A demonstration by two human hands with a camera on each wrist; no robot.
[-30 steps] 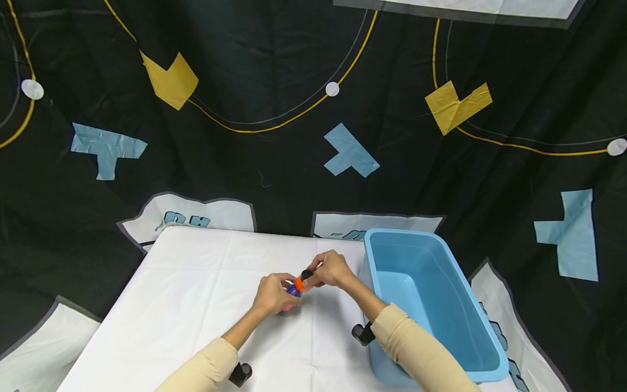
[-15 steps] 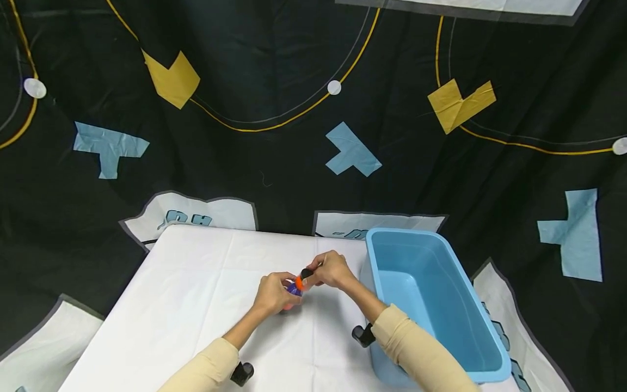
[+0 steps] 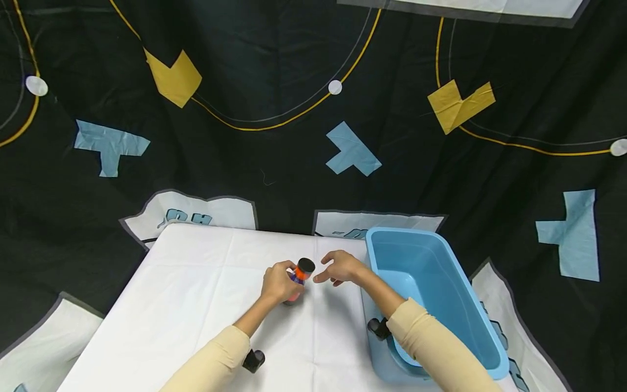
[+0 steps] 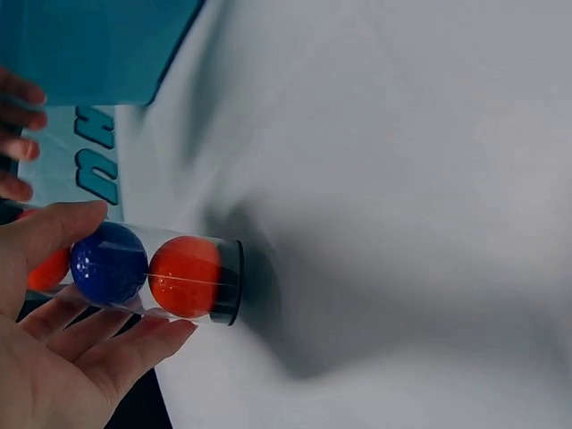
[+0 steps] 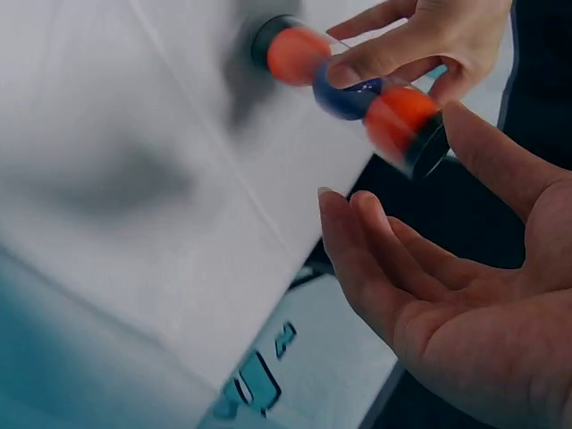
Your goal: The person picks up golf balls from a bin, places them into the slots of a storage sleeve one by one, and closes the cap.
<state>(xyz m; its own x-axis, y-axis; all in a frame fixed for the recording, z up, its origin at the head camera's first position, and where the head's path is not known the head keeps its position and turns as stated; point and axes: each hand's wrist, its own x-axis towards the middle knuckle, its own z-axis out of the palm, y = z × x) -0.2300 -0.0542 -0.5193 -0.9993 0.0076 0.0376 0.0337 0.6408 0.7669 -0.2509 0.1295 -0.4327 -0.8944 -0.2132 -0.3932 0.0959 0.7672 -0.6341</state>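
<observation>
A clear tube (image 4: pixel 183 277) with black end caps holds three balls in a row: an orange one at each end and a blue ball (image 4: pixel 109 264) between them. My left hand (image 3: pixel 278 283) grips this tube around its middle, thumb on one side and fingers on the other, close over the white table. In the head view the tube leans, its black cap (image 3: pixel 306 265) up. Just to the right, my right hand (image 3: pixel 343 268) hovers apart from the tube with fingers loosely spread and nothing in them; the right wrist view shows its palm (image 5: pixel 483 331) near the capped end.
A deep light-blue plastic bin (image 3: pixel 436 239) stands at the right of the white-covered table (image 3: pixel 196 316), under the right forearm. Behind the table hangs a black cloth (image 3: pixel 274 179) with yellow and blue tape marks.
My right hand has let go of the tube's capped end and drawn back to the right, fingers spreading. The left hand still holds the tube, whose black cap now shows fully.
</observation>
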